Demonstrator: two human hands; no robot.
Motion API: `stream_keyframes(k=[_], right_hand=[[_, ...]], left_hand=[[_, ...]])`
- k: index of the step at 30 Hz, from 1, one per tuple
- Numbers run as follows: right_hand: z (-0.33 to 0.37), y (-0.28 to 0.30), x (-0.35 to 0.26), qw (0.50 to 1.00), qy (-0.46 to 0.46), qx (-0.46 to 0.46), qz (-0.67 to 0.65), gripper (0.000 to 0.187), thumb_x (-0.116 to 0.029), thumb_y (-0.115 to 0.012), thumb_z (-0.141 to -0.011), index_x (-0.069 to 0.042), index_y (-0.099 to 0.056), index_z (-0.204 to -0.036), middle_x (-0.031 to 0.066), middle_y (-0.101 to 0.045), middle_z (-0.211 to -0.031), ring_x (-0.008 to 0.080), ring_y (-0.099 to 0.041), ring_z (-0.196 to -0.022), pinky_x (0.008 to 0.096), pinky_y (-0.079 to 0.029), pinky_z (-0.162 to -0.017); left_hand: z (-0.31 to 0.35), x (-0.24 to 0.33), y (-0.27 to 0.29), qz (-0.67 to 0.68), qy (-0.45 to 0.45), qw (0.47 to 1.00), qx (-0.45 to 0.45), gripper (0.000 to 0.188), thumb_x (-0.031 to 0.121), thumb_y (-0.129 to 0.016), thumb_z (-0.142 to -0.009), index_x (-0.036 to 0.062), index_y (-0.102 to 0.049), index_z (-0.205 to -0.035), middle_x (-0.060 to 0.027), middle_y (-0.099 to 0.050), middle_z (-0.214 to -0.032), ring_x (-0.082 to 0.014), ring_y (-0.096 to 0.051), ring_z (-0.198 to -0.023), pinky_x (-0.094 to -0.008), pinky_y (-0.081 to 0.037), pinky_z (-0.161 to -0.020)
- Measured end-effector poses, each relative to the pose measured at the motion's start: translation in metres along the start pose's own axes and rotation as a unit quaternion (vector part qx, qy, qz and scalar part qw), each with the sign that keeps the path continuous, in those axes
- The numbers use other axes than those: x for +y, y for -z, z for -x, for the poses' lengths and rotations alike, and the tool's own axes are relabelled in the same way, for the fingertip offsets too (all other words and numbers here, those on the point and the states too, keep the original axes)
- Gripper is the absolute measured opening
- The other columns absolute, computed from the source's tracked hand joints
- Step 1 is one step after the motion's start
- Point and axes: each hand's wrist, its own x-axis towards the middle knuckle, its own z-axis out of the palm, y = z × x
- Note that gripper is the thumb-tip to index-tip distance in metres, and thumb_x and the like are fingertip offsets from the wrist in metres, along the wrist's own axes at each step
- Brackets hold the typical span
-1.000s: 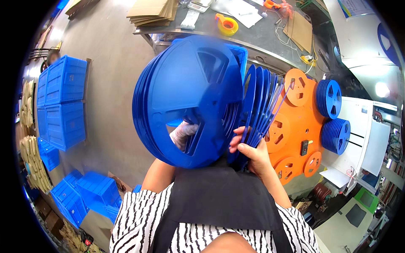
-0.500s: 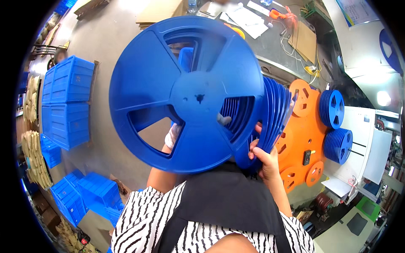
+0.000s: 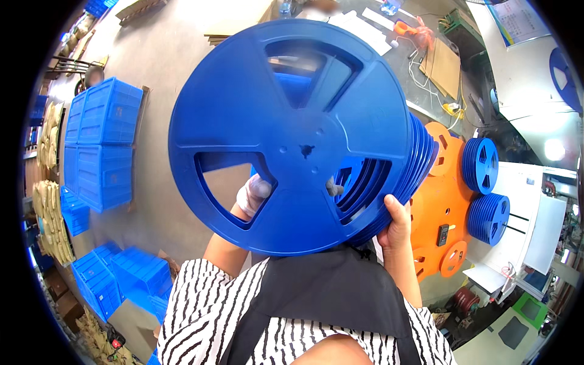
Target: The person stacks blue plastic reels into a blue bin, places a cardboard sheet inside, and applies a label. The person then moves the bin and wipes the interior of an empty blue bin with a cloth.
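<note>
A large blue plastic reel (image 3: 304,131) faces me and fills the middle of the view, with three cut-out windows round its hub. Several more blue reels (image 3: 420,146) stand stacked behind it, their rims showing on the right. My left hand (image 3: 255,193), in a whitish glove, is behind the front reel; through the lower left window its fingers appear curled at the spoke's edge. Gloved fingertips also show in the lower right window. My bare right hand (image 3: 396,224) grips the stack's lower right rim, thumb up along the edge, its other fingers mostly hidden.
An orange rack plate (image 3: 441,201) on the right carries blue reel stacks (image 3: 488,218) and a small black device (image 3: 443,235). Blue crates (image 3: 100,146) stand at the left. Behind, a grey worktable (image 3: 395,67) holds papers, cables and cardboard (image 3: 442,67).
The front reel has shifted right and slightly down. The fanned reels at the right have closed up behind it. My right hand has moved slightly right, its thumb now along the rim.
</note>
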Motion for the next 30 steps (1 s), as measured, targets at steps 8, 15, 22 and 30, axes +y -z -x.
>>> stream_keyframes(k=[8, 15, 22, 30], right_hand=[[-0.018, 0.023, 0.003, 0.999, 0.012, 0.01, -0.052, 0.054, -0.018, -0.066, -0.08, 0.0, -0.05, -0.129, 0.0149, -0.061, -0.115, 0.0154, -0.058, -0.075, 0.0262, -0.048, -0.062], [-0.004, 0.05, 0.023, 0.995, -0.024, 0.083, -0.049, 0.048, -0.018, -0.061, -0.085, 0.001, -0.05, -0.128, 0.0096, -0.064, -0.088, 0.0157, -0.057, -0.069, 0.0278, -0.047, -0.062], [0.008, 0.062, 0.033, 0.992, -0.036, 0.12, -0.017, 0.049, -0.021, -0.06, -0.085, 0.003, -0.048, -0.127, 0.0076, -0.06, -0.082, 0.0157, -0.055, -0.066, 0.0294, -0.046, -0.061], [0.019, 0.075, 0.037, 0.981, -0.06, 0.183, 0.016, 0.051, -0.018, -0.06, -0.081, 0.003, -0.045, -0.125, 0.0142, -0.063, -0.082, 0.0213, -0.059, -0.067, 0.0338, -0.051, -0.064]], left_hand=[[0.004, -0.021, 0.029, 0.045, -0.037, 0.998, -0.024, 0.077, 0.054, -0.07, -0.079, 0.0081, -0.043, -0.135, -0.0107, -0.055, -0.115, -0.0276, -0.055, -0.115, -0.0463, -0.04, -0.106], [0.0, -0.021, 0.055, 0.118, -0.012, 0.992, 0.05, 0.076, 0.054, -0.066, -0.083, 0.0082, -0.04, -0.138, -0.0091, -0.052, -0.121, -0.0256, -0.052, -0.119, -0.0418, -0.038, -0.109], [-0.004, -0.026, 0.105, 0.25, 0.042, 0.963, 0.098, 0.065, 0.033, -0.075, -0.078, 0.0006, -0.051, -0.13, -0.0168, -0.059, -0.122, -0.0323, -0.056, -0.116, -0.0473, -0.042, -0.105], [-0.018, -0.014, 0.169, -0.093, 0.08, 0.928, 0.351, 0.066, 0.035, -0.067, -0.084, 0.0085, -0.042, -0.139, -0.0205, -0.048, -0.137, -0.0315, -0.046, -0.128, -0.0511, -0.034, -0.11]])
